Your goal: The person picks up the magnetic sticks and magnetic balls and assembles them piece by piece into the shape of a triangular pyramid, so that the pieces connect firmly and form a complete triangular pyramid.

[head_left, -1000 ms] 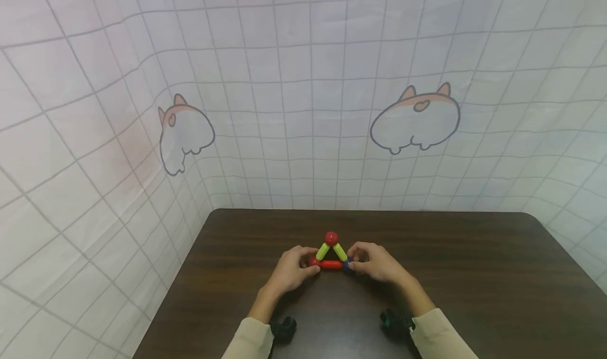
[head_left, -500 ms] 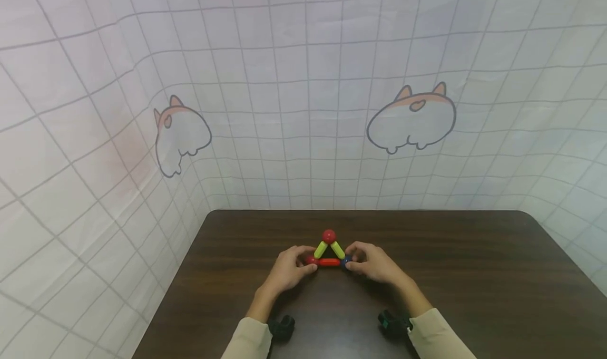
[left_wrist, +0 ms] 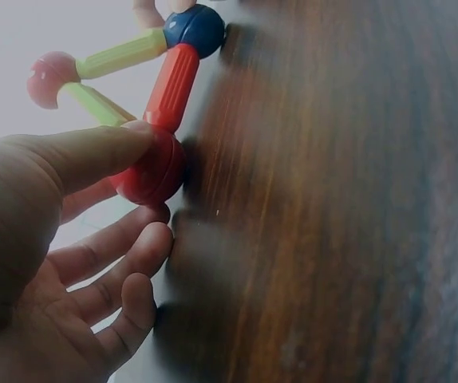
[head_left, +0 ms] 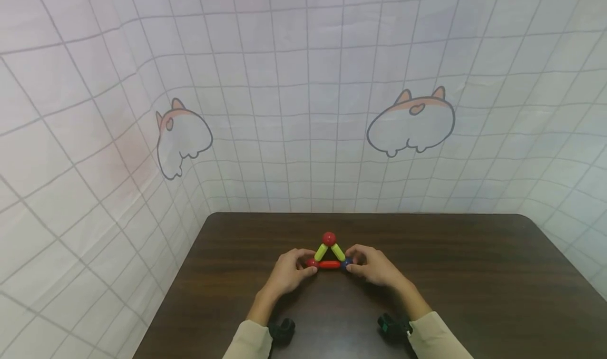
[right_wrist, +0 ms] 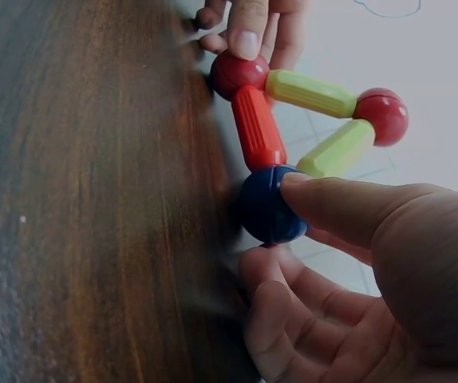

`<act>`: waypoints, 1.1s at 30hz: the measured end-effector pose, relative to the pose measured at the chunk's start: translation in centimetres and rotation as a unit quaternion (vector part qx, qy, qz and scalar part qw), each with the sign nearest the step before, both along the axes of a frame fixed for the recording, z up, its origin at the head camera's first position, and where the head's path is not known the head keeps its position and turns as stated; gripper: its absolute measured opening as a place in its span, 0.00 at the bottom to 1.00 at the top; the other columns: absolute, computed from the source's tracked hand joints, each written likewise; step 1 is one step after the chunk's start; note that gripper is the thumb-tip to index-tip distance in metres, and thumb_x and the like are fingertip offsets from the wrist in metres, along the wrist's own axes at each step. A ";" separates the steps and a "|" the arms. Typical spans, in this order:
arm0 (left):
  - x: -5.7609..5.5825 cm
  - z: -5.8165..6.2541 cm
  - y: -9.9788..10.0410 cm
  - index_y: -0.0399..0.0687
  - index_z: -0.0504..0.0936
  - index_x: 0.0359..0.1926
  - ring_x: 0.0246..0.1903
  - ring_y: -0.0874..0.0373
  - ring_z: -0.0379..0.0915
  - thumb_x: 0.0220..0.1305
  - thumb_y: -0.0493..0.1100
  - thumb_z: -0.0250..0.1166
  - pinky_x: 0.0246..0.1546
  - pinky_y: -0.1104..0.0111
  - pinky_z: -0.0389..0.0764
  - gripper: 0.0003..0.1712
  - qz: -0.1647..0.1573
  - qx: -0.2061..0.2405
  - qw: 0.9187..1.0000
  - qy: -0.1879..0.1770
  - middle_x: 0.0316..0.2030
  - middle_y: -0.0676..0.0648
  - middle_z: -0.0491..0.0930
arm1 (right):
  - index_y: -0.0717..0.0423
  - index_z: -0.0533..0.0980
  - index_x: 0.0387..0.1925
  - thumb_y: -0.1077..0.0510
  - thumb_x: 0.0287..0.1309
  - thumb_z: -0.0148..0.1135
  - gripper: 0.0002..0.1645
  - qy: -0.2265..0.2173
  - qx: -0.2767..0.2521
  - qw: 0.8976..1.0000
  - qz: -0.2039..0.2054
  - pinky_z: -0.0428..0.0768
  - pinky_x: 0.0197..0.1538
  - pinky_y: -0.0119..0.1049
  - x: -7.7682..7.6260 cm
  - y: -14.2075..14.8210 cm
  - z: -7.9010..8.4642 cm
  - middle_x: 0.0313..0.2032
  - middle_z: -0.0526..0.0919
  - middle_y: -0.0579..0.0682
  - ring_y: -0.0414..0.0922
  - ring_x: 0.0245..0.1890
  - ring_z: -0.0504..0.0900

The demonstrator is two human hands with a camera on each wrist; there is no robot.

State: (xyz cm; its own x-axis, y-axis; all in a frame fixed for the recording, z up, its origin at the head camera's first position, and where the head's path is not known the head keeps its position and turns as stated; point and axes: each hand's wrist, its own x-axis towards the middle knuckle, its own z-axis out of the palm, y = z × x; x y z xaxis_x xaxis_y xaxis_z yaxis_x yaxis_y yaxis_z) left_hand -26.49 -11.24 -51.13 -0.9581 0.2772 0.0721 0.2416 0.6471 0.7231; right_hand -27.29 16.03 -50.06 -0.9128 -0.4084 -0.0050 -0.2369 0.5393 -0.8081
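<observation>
A triangle of ball-and-rod building pieces stands upright on the dark table. Its top is a red ball [head_left: 329,239], joined by two yellow-green rods [right_wrist: 313,92] to a second red ball [left_wrist: 155,171] at lower left and a blue ball [right_wrist: 269,206] at lower right. Along the bottom, a red rod [head_left: 329,264] links the lower balls. My left hand [head_left: 287,271] pinches the lower red ball between thumb and fingers. The blue ball is pinched by my right hand [head_left: 377,267], its thumb on the near side. Fingers partly hide both lower balls.
The dark wood table [head_left: 474,274] extends to both sides of the hands. A white grid-patterned curtain [head_left: 294,111] with cartoon animal prints hangs behind it and along the left. Dark wrist devices [head_left: 282,331] sit at both wrists.
The head view has shifted slightly. Both hands keep hold of the same two balls, and the triangle keeps its shape.
</observation>
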 end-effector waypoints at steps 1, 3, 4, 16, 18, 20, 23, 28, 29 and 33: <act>0.0 -0.1 0.0 0.50 0.83 0.59 0.29 0.62 0.72 0.64 0.47 0.74 0.27 0.70 0.73 0.23 0.000 0.000 1.000 0.000 0.40 0.49 0.81 | 0.56 0.78 0.53 0.57 0.64 0.70 0.18 -0.001 0.000 1.000 -0.001 0.79 0.27 0.35 0.0 0.0 -0.1 0.36 0.80 0.50 0.41 0.26 0.78; 0.0 -0.2 0.1 0.50 0.83 0.59 0.29 0.62 0.72 0.64 0.47 0.74 0.27 0.70 0.73 0.23 -0.001 0.000 1.000 0.002 0.41 0.48 0.81 | 0.56 0.78 0.53 0.57 0.64 0.69 0.18 -0.002 0.001 1.000 -0.004 0.79 0.27 0.35 0.0 0.0 -0.1 0.35 0.80 0.50 0.41 0.26 0.78; -0.1 -0.2 0.1 0.50 0.83 0.58 0.29 0.62 0.72 0.64 0.47 0.74 0.27 0.70 0.73 0.23 -0.001 -0.001 1.000 0.003 0.41 0.49 0.81 | 0.56 0.78 0.54 0.57 0.64 0.69 0.18 -0.002 0.001 1.000 -0.004 0.79 0.27 0.35 0.0 0.0 -0.1 0.35 0.80 0.50 0.42 0.26 0.78; -0.2 -0.2 0.1 0.50 0.84 0.59 0.29 0.62 0.72 0.63 0.48 0.74 0.27 0.70 0.73 0.23 0.006 -0.005 1.000 0.004 0.40 0.50 0.81 | 0.54 0.78 0.54 0.57 0.65 0.68 0.18 -0.009 0.003 1.000 -0.002 0.80 0.28 0.35 -0.1 -0.1 -0.2 0.37 0.80 0.51 0.42 0.27 0.79; -0.2 -0.1 0.1 0.50 0.83 0.59 0.29 0.62 0.72 0.64 0.48 0.73 0.27 0.71 0.73 0.23 0.005 -0.004 1.000 0.006 0.41 0.50 0.81 | 0.54 0.78 0.54 0.57 0.65 0.68 0.17 -0.010 0.002 1.000 -0.003 0.80 0.28 0.35 -0.1 -0.1 -0.1 0.37 0.80 0.51 0.42 0.27 0.79; -0.1 -0.1 0.0 0.50 0.83 0.59 0.29 0.62 0.72 0.64 0.47 0.73 0.28 0.71 0.74 0.23 0.003 -0.003 1.000 0.009 0.41 0.50 0.81 | 0.54 0.78 0.54 0.58 0.65 0.68 0.17 -0.009 0.002 1.000 -0.002 0.80 0.28 0.35 -0.2 -0.1 -0.1 0.38 0.80 0.51 0.42 0.27 0.79; -0.1 -0.1 -0.1 0.50 0.83 0.59 0.29 0.63 0.72 0.64 0.47 0.73 0.28 0.71 0.74 0.23 0.000 -0.003 1.000 0.012 0.41 0.50 0.82 | 0.55 0.78 0.55 0.58 0.65 0.68 0.18 -0.010 0.001 1.000 0.002 0.80 0.27 0.35 -0.2 -0.1 0.0 0.37 0.80 0.52 0.42 0.27 0.78; -0.2 0.2 -0.4 0.50 0.83 0.59 0.31 0.63 0.73 0.64 0.47 0.73 0.30 0.70 0.75 0.23 -0.006 -0.002 1.000 0.008 0.43 0.49 0.82 | 0.56 0.77 0.56 0.57 0.67 0.67 0.18 -0.019 -0.010 1.000 0.016 0.81 0.28 0.37 -0.4 0.3 0.4 0.38 0.81 0.52 0.43 0.28 0.80; -0.2 0.3 -0.5 0.51 0.83 0.59 0.32 0.63 0.74 0.64 0.47 0.73 0.31 0.70 0.75 0.23 -0.009 -0.001 1.000 0.006 0.43 0.49 0.83 | 0.56 0.77 0.57 0.56 0.67 0.66 0.19 -0.021 -0.010 1.000 0.021 0.81 0.29 0.37 -0.5 0.5 0.6 0.38 0.81 0.52 0.44 0.29 0.80; -0.3 1.2 -1.2 0.49 0.82 0.60 0.36 0.60 0.75 0.66 0.47 0.71 0.34 0.67 0.77 0.23 -0.029 -0.001 1.000 -0.002 0.46 0.47 0.84 | 0.59 0.75 0.59 0.54 0.70 0.64 0.21 -0.020 -0.012 0.999 0.038 0.82 0.30 0.41 -0.9 2.1 1.3 0.40 0.82 0.54 0.48 0.32 0.82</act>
State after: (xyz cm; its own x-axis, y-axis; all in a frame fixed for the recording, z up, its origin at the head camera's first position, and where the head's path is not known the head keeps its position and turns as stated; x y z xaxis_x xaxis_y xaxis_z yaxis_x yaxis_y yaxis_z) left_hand -26.74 -12.47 -49.94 -0.9406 0.3326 0.0680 0.2761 0.6328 0.7234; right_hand -28.23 18.11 -48.77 -0.8785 -0.4769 -0.0298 -0.2442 0.5017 -0.8299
